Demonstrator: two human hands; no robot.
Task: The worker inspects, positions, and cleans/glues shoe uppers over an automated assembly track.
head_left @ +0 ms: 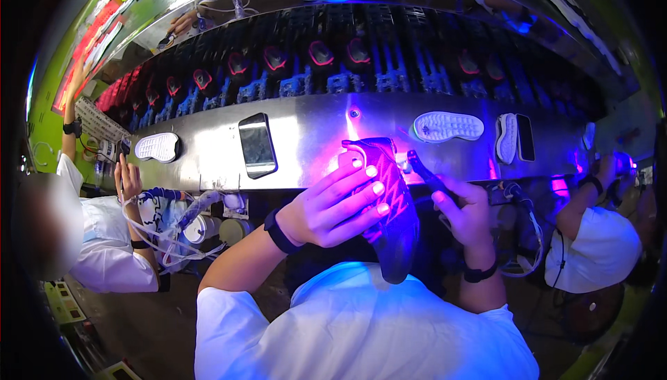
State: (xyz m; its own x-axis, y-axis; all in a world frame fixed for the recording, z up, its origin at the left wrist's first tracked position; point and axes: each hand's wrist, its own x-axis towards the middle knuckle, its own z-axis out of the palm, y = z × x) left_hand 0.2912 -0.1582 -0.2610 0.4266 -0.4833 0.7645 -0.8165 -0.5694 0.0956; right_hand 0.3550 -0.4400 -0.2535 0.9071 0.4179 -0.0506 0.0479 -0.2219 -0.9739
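Under violet light, a dark shoe upper [397,244] with zigzag lines hangs over the bench's near edge. One end of it rises toward the bench and the other points at my lap. My left hand [330,203] grips its left side, fingers spread across the surface. In my right hand [467,215] is a dark-handled brush [425,171], pinched between thumb and fingers. The brush's pale tip is close beside the upper's top right edge; whether they touch, I cannot tell.
On the metal bench [306,109] lie a phone [258,145] and white soles [448,127]. Behind runs a dark conveyor [389,53] carrying several shoe uppers. Co-workers sit at left [104,241] and right [601,244]. White pots [201,229] and tubing stand at lower left.
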